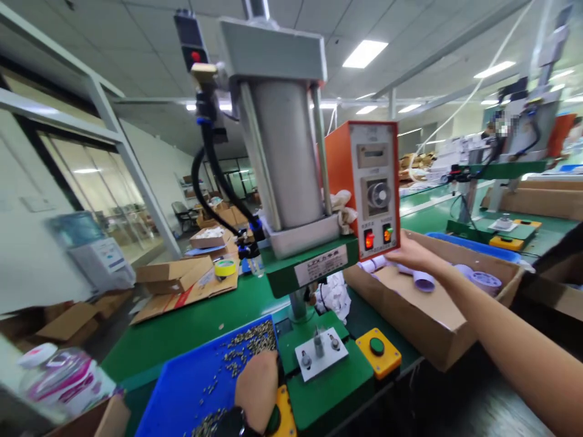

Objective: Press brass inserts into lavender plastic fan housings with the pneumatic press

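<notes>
A: Where's the right hand [412, 252]?

B: Stretched out over the cardboard box [437, 315], its grip closed around a pale purple plastic part [421, 278], just below the orange control box [373, 185].

A: And the left hand [257, 388]?

B: Low down at the edge of the blue tray [182, 388] of small metal pieces [250, 343], beside the green press [319, 364]. Fingers curl downward; I cannot tell whether its grip holds anything.

The green bench [191, 328] bears a blue tray [182, 388], press [291, 182] and cardboard boxes [428, 303] (one flattened).
</notes>
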Tool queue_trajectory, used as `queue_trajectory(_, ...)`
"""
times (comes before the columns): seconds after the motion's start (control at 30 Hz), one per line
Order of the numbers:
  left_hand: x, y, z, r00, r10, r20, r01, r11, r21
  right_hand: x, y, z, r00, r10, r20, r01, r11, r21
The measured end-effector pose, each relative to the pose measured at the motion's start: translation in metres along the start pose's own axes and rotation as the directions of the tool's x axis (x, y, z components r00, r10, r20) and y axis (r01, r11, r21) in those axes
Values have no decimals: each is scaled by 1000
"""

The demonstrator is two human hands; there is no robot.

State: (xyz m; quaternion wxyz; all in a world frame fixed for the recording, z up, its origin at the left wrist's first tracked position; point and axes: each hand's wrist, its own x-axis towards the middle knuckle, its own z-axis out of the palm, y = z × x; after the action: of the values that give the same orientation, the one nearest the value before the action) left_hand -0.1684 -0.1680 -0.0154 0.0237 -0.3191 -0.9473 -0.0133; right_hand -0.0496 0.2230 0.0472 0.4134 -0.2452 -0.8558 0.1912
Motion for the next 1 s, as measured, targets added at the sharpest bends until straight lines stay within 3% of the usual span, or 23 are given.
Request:
queue_trajectory(0.1,0,2,4,998,-52,35,50,998,49,-39,-26,-6,990,-63,123,34,973,227)
queue_trajectory(0.2,0,2,6,998,-52,38,50,997,53,-84,-69,7,954,-147,261,-8,858,513)
queue_trajectory(0.37,-3,1,8,999,-42,2,42,998,52,-114,-120,46,900,-226,373,-75,763,642)
queue_trajectory(0.5,-2,0,11,999,-37,0,37,998,45,-113,-130,57,902,-249,353,-81,705,704)
queue_trajectory(0.77,-1,2,10,999,-44,5,44,999,30,-113,-141,56,866,-353,356,84,802,592)
queue_trajectory(1.0,-1,2,10,999,-49,14,49,998,34,-109,-144,53,873,-371,316,118,790,601)
